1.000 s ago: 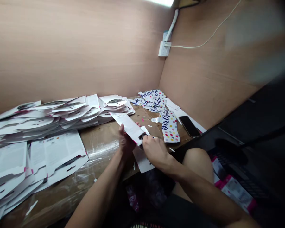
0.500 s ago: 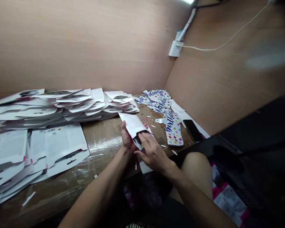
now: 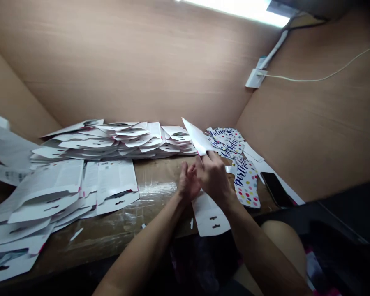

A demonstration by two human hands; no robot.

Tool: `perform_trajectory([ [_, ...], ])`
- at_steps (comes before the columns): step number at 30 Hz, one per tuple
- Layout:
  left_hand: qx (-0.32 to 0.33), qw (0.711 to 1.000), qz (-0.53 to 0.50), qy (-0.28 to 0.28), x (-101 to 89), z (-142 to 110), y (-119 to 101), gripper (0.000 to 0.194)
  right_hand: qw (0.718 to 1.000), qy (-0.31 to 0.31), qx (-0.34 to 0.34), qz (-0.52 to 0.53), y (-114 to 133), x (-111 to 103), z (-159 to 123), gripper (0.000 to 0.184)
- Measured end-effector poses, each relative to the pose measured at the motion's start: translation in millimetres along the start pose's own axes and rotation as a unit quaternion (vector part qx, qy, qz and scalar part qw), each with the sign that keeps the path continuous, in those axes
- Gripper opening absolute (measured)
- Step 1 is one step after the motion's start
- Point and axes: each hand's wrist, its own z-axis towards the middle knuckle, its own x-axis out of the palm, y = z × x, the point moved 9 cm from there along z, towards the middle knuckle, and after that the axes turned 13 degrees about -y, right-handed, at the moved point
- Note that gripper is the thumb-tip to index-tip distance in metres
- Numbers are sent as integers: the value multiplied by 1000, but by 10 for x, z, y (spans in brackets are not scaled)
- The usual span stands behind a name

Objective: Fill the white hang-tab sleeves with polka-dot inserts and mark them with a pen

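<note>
My right hand [image 3: 215,179] grips a white cardboard packet [image 3: 197,137] by its lower end and holds it tilted up above the table. My left hand [image 3: 189,181] is just to the left, its thumb and fingers apart; nothing shows in it. Under my right wrist lies a flat white card packet [image 3: 211,216] with hang slots. To the right is a folded, polka-dotted piece [image 3: 246,185] printed "birthday", with a small pile of similar dotted pieces [image 3: 226,139] behind it.
White packets are heaped along the back wall [image 3: 126,139], and more overlap at the left [image 3: 52,193]. A black phone [image 3: 276,189] lies at the right end of the brown table [image 3: 157,185]. Small white paper scraps [image 3: 76,234] are scattered about. A socket box [image 3: 255,78] hangs in the corner.
The packet has gone from my left hand to my right, and it is raised and tilted. My right fingers have left its opening. The view has swung left.
</note>
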Motion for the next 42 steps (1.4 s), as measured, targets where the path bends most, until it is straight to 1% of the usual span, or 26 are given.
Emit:
perform_trajectory([
  [1, 8, 1000, 4, -10, -41, 37, -27, 65, 1000, -2, -20, 16, 118, 48, 226, 27],
  [3, 27, 999, 6, -27, -112, 86, -110, 56, 997, 46, -55, 42, 326, 208, 538, 23],
  [4, 42, 998, 2, -36, -146, 102, -173, 52, 994, 69, -66, 48, 383, 258, 588, 26],
  [5, 56, 997, -4, -47, -182, 115, -245, 49, 992, 87, -76, 56, 407, 274, 546, 32],
  [6, 64, 996, -11, -62, -223, 129, -314, 47, 989, 100, -86, 65, 398, 252, 408, 38],
  [7, 69, 994, -18, -81, -272, 142, -379, 46, 986, 111, -98, 77, 360, 194, 179, 44],
  [9, 63, 990, -28, -124, -372, 168, -481, 51, 977, 145, -119, 101, 173, 17, -462, 59],
  [11, 56, 985, -37, -158, -445, 183, -558, 55, 966, 200, -117, 112, -203, -168, -1117, 82],
  [12, 57, 983, -41, -168, -462, 186, -585, 55, 967, 211, -87, 112, -488, -260, -1343, 85],
  [13, 58, 982, -42, -174, -466, 187, -598, 53, 975, 195, -28, 99, -849, -356, -1468, 77],
  [15, 54, 983, -32, -174, -439, 186, -573, 51, 985, 124, 114, 32, -1650, -537, -1518, 55],
  [16, 50, 984, -22, -169, -413, 185, -542, 50, 980, 95, 175, -15, -2020, -600, -1491, 51],
  [17, 46, 985, -9, -164, -386, 184, -503, 50, 968, 83, 231, -60, -2349, -627, -1449, 52],
  [19, 35, 987, 21, -156, -341, 185, -419, 48, 928, 93, 346, -106, -2877, -591, -1370, 60],
  [20, 29, 987, 37, -152, -326, 188, -380, 46, 905, 101, 400, -103, -3055, -539, -1339, 65],
  [21, 24, 987, 53, -148, -315, 192, -346, 44, 885, 105, 444, -89, -3172, -471, -1309, 68],
  [23, 16, 987, 78, -137, -296, 201, -294, 40, 862, 98, 495, -52, -3254, -307, -1235, 75],
  [26, 24, 986, 113, -119, -281, 197, -266, 36, 852, 65, 520, 13, -3194, -60, -1143, 77],
  [27, 33, 984, 128, -116, -278, 184, -269, 35, 848, 58, 525, 41, -3159, 18, -1128, 73],
  [29, 54, 979, 166, -105, -258, 144, -282, 36, 844, 50, 525, 100, -3083, 144, -1107, 57],
  [31, 76, 969, 217, -88, -213, 109, -298, 39, 843, 51, 512, 155, -3005, 217, -1092, 41],
  [33, 97, 956, 265, -77, -151, 129, -310, 40, 837, 46, 494, 231, -2919, 252, -1086, 36],
  [35, 108, 944, 300, -83, -85, 246, -301, 43, 818, 47, 470, 329, -2814, 282, -1082, 38],
  [37, 91, 931, 338, -105, -23, 462, -225, 52, 785, 65, 455, 415, -2709, 324, -1092, 41],
  [40, 34, 908, 397, -129, 83, 834, -30, 77, 747, 115, 457, 469, -2599, 395, -1125, 43],
  [42, 7, 892, 441, -97, 205, 1018, 91, 87, 737, 132, 452, 484, -2561, 407, -1117, 45],
])
